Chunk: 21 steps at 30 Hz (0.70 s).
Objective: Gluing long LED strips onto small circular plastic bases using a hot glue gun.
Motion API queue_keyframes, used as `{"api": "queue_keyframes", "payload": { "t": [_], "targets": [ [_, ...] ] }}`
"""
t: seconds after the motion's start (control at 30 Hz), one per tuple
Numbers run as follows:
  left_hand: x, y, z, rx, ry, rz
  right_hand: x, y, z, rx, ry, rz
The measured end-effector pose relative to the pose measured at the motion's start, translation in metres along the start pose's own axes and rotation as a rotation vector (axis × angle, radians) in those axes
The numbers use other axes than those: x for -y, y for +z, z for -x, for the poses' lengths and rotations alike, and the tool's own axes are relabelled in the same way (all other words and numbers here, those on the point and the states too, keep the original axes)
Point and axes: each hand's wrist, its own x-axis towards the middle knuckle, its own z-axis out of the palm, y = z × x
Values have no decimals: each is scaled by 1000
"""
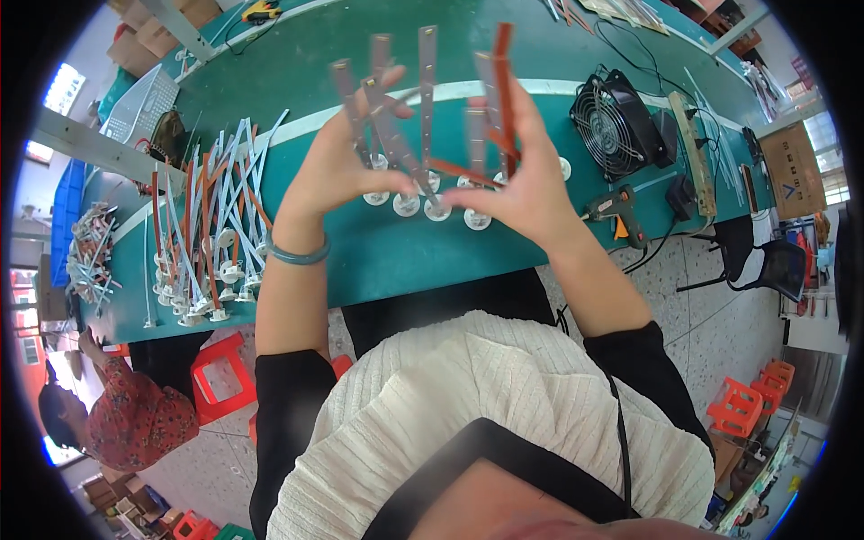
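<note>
Roughly six or seven strips [423, 99] fan up between the two hands, mostly grey with a couple of brown ones, each ending in a white round base [438, 210] at the bottom (they overlap, so the count is rough). The left hand [337, 166] has its fingers [382, 85] curled around the grey ones on its side, and the right hand [531, 180] pinches the brown and grey ones. The whole bunch is held up above the green desk [396, 252], not resting on it. A big pile of the same strips [211, 225] lies on the desk to the left. There's also one black fan [612, 121] and one glue gun [616, 211] on the right. Red stools [220, 373] stand on the speckled floor, and another person [126, 414] sits lower left.
</note>
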Motion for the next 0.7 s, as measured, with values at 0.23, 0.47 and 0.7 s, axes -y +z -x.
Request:
{"api": "queue_keyframes", "payload": {
  "t": [0.23,0.47,0.7],
  "targets": [
    [8,4,-40,167,-262,-80,-21,-14,-44,58,45,167],
    [43,13,-108,192,-583,141,-78,-38,-110,252,242,4],
    [93,29,-138,182,-923,267,-143,-43,-143,329,758,-228]
  ]
}}
